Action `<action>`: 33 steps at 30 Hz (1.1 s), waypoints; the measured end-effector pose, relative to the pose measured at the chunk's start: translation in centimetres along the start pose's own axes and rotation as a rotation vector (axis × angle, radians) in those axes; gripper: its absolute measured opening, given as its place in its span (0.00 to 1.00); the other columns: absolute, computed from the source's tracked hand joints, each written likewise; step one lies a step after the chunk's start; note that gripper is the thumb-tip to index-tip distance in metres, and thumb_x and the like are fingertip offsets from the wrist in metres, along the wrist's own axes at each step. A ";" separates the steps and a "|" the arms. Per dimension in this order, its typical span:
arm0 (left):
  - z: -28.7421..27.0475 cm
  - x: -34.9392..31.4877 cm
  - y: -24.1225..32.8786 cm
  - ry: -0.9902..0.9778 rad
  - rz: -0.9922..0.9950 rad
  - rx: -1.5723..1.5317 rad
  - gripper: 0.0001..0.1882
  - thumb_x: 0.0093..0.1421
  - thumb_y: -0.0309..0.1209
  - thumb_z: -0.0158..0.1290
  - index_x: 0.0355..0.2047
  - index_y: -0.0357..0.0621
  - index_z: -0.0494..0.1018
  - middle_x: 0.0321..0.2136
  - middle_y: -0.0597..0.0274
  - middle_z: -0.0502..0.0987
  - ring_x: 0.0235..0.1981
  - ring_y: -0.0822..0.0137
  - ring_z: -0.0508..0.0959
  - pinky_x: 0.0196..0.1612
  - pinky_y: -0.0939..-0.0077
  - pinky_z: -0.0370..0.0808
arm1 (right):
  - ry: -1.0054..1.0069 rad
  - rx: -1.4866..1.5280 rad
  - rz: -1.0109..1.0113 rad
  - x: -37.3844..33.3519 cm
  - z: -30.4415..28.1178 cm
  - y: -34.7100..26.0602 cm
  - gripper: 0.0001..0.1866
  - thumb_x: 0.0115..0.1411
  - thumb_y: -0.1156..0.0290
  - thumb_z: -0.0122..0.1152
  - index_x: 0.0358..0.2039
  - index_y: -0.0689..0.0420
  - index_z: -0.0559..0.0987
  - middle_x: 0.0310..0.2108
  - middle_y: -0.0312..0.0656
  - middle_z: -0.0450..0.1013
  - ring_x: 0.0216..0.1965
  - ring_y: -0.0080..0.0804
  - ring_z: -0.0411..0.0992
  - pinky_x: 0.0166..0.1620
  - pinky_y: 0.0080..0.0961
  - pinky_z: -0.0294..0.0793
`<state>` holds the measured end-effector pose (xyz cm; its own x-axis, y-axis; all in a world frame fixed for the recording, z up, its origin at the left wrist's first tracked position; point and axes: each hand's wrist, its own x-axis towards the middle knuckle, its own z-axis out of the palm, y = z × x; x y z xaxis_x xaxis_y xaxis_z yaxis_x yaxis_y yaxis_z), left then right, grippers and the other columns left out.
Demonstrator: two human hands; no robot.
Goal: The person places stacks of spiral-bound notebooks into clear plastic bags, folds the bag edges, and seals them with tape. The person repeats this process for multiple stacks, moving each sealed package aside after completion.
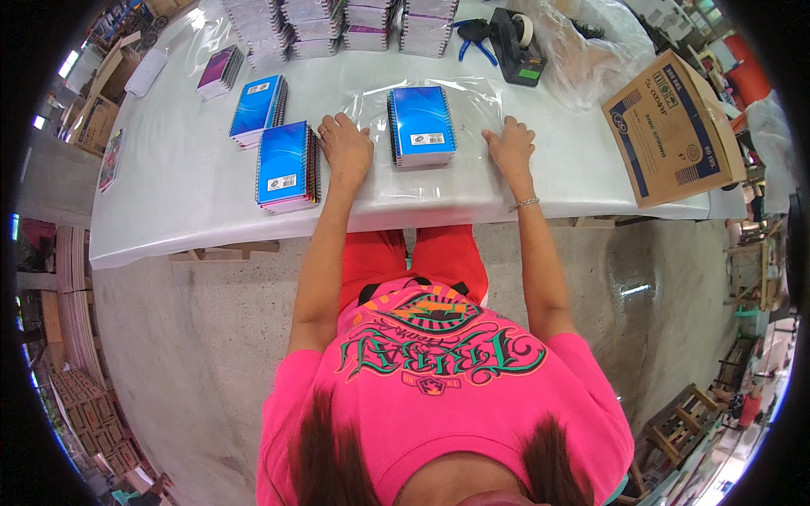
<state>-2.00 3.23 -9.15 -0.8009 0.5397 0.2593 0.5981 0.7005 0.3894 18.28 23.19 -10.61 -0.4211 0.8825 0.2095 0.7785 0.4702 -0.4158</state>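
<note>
Cardboard box [671, 135] stood at your right on white-covered table [181, 190]. Blue-handled pliers [474, 31] lay beside black tape dispenser [515, 52].

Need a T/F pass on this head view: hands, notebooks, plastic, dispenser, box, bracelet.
1. The central blue notebook stack sits between the left hand and the right hand. True.
2. The left hand touches the tape dispenser. False: it stands apart from both hands.
3. Clear plastic shows around the central blue notebook stack. True.
4. The cardboard box is left of the left hand. False: it is right of the right hand.
5. The bracelet is on the right wrist. True.
</note>
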 end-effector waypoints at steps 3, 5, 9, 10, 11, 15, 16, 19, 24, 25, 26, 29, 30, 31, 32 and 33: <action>-0.8 0.3 0.1 -0.018 -0.084 -0.188 0.22 0.53 0.29 0.61 0.44 0.31 0.67 0.43 0.41 0.73 0.45 0.46 0.75 0.48 0.58 0.71 | -0.021 0.202 -0.047 0.4 0.0 0.2 0.25 0.49 0.64 0.71 0.45 0.63 0.74 0.44 0.59 0.70 0.48 0.55 0.69 0.50 0.44 0.68; -1.4 0.5 -0.6 -0.028 -0.119 -0.315 0.21 0.53 0.29 0.62 0.44 0.34 0.68 0.35 0.47 0.77 0.39 0.51 0.78 0.43 0.62 0.74 | -0.028 0.305 -0.058 0.8 -0.6 0.9 0.22 0.48 0.69 0.72 0.42 0.63 0.74 0.41 0.57 0.71 0.43 0.51 0.71 0.46 0.39 0.70; -2.9 0.3 -1.4 -0.034 -0.047 -0.496 0.19 0.52 0.27 0.62 0.42 0.37 0.69 0.24 0.50 0.80 0.28 0.58 0.81 0.35 0.68 0.76 | -0.047 0.510 0.042 0.5 -2.6 1.7 0.18 0.48 0.70 0.72 0.37 0.63 0.76 0.26 0.46 0.75 0.28 0.33 0.74 0.35 0.28 0.73; -3.0 0.3 -1.5 -0.040 -0.017 -0.546 0.18 0.52 0.26 0.62 0.42 0.37 0.68 0.23 0.49 0.80 0.27 0.59 0.82 0.34 0.68 0.77 | -0.038 0.597 0.067 0.3 -2.9 1.6 0.17 0.48 0.70 0.72 0.35 0.63 0.76 0.21 0.42 0.76 0.24 0.29 0.74 0.32 0.26 0.73; -2.8 0.2 -1.6 -0.046 0.000 -0.598 0.17 0.53 0.25 0.60 0.41 0.37 0.68 0.23 0.48 0.80 0.27 0.60 0.82 0.33 0.68 0.77 | -0.026 0.616 0.041 0.3 -3.0 1.4 0.14 0.50 0.70 0.71 0.34 0.61 0.77 0.22 0.41 0.77 0.24 0.24 0.74 0.32 0.22 0.72; -2.0 -0.4 -0.7 -0.040 0.018 -0.709 0.11 0.58 0.24 0.56 0.40 0.38 0.68 0.23 0.48 0.80 0.26 0.61 0.82 0.31 0.70 0.77 | 0.052 0.560 0.025 -0.8 -3.3 0.6 0.10 0.51 0.70 0.69 0.30 0.61 0.79 0.23 0.43 0.78 0.24 0.28 0.75 0.31 0.24 0.71; -2.1 -0.7 -0.3 -0.031 0.010 -0.712 0.11 0.59 0.24 0.55 0.41 0.37 0.68 0.23 0.48 0.80 0.26 0.60 0.82 0.30 0.70 0.77 | 0.085 0.545 0.013 -0.9 -3.1 0.6 0.09 0.51 0.70 0.69 0.29 0.61 0.79 0.23 0.45 0.78 0.23 0.31 0.75 0.32 0.26 0.72; -2.0 -0.8 -0.1 -0.023 -0.006 -0.687 0.10 0.60 0.28 0.54 0.40 0.37 0.70 0.25 0.49 0.80 0.26 0.59 0.83 0.31 0.70 0.77 | 0.145 0.556 0.020 -0.9 -2.5 0.5 0.09 0.52 0.69 0.68 0.28 0.62 0.82 0.24 0.47 0.79 0.25 0.39 0.76 0.34 0.30 0.73; -2.8 -1.1 -0.5 0.105 0.147 -0.367 0.09 0.60 0.31 0.55 0.34 0.37 0.77 0.28 0.51 0.80 0.29 0.54 0.81 0.35 0.62 0.74 | 0.281 0.357 -0.194 -1.2 -2.4 0.4 0.08 0.55 0.69 0.65 0.30 0.62 0.82 0.27 0.49 0.78 0.30 0.45 0.77 0.36 0.34 0.72; -2.8 -1.1 -0.6 0.174 0.190 -0.319 0.09 0.60 0.31 0.55 0.33 0.37 0.78 0.29 0.51 0.80 0.29 0.53 0.80 0.36 0.61 0.73 | 0.255 0.390 -0.180 -1.2 -2.5 0.4 0.08 0.56 0.70 0.64 0.30 0.63 0.82 0.27 0.50 0.78 0.30 0.46 0.77 0.36 0.35 0.72; -2.9 -1.1 -0.5 0.240 0.236 -0.273 0.10 0.60 0.32 0.55 0.32 0.38 0.79 0.29 0.51 0.80 0.30 0.53 0.80 0.37 0.59 0.72 | 0.230 0.421 -0.163 -1.3 -2.6 0.4 0.08 0.56 0.71 0.63 0.30 0.63 0.81 0.27 0.50 0.77 0.30 0.47 0.76 0.36 0.36 0.72; -3.1 -1.2 -0.2 0.116 0.196 -0.291 0.13 0.63 0.32 0.51 0.45 0.41 0.77 0.31 0.48 0.80 0.31 0.51 0.80 0.37 0.59 0.72 | 0.259 0.511 -0.169 -1.3 -2.2 -0.1 0.07 0.57 0.72 0.61 0.28 0.63 0.81 0.25 0.50 0.76 0.28 0.48 0.75 0.36 0.37 0.71; -2.9 -1.3 -0.2 0.120 0.169 -0.333 0.13 0.64 0.33 0.50 0.45 0.41 0.76 0.31 0.47 0.80 0.31 0.50 0.80 0.37 0.59 0.72 | 0.214 0.498 -0.115 -1.4 -2.4 -0.5 0.07 0.57 0.72 0.61 0.29 0.63 0.81 0.26 0.50 0.76 0.29 0.48 0.74 0.36 0.38 0.71; -2.7 -1.4 -0.3 0.125 0.142 -0.376 0.13 0.65 0.33 0.48 0.46 0.41 0.74 0.32 0.47 0.79 0.32 0.49 0.80 0.37 0.58 0.72 | 0.169 0.484 -0.062 -1.5 -2.7 -0.8 0.08 0.57 0.71 0.61 0.29 0.63 0.82 0.27 0.50 0.75 0.30 0.48 0.74 0.37 0.38 0.71; -2.9 -1.4 0.0 0.128 0.119 -0.419 0.13 0.66 0.33 0.47 0.47 0.41 0.73 0.32 0.46 0.79 0.32 0.48 0.79 0.37 0.58 0.72 | 0.127 0.468 -0.006 -1.6 -3.1 -1.0 0.08 0.57 0.71 0.61 0.29 0.63 0.82 0.28 0.50 0.75 0.31 0.48 0.73 0.37 0.38 0.71; -3.0 -1.3 0.3 0.082 0.066 -0.459 0.12 0.66 0.33 0.46 0.46 0.41 0.72 0.32 0.45 0.79 0.32 0.47 0.79 0.37 0.57 0.72 | 0.154 0.393 -0.062 -1.4 -3.1 -0.9 0.08 0.56 0.71 0.62 0.29 0.63 0.82 0.29 0.51 0.74 0.33 0.48 0.72 0.38 0.39 0.71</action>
<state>-0.85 1.28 -6.70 -0.7724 0.5247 0.3580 0.5879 0.3770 0.7157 19.61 21.51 -7.79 -0.3636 0.8584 0.3618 0.5046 0.5080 -0.6981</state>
